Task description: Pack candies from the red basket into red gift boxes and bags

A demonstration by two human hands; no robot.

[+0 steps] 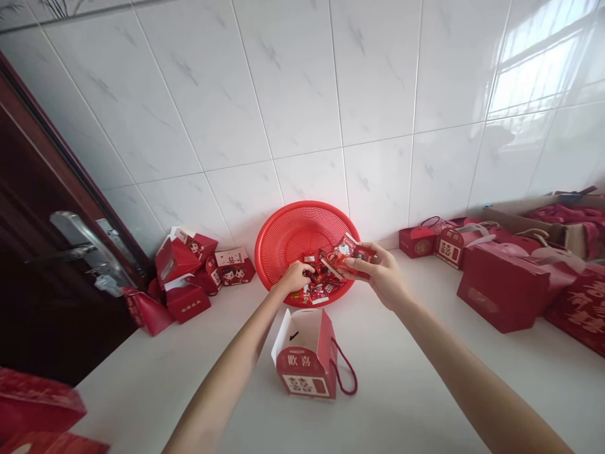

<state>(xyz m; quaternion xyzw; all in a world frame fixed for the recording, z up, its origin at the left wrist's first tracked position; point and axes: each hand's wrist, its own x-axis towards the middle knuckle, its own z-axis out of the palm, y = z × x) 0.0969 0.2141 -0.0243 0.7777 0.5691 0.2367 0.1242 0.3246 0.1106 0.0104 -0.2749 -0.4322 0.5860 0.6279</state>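
Observation:
A red plastic basket (274, 236) leans against the tiled wall, with small wrapped candies (321, 291) heaped in its lower part. My right hand (380, 275) is closed on several red candy packets (346, 251) over the basket's right side. My left hand (297, 277) reaches into the candies with its fingers bent together; whatever lies between the fingertips is too small to make out. In front of the basket stands a red gift box (305, 359) with its top open, white inside, and a dark red cord handle (352, 378) hanging out on the right.
Several red gift boxes (189, 277) are piled at the left near a door handle (78, 233). More red boxes (501, 287) line the right side, before a cardboard carton (574, 236) of red cords. Another red box (38, 403) lies at the lower left.

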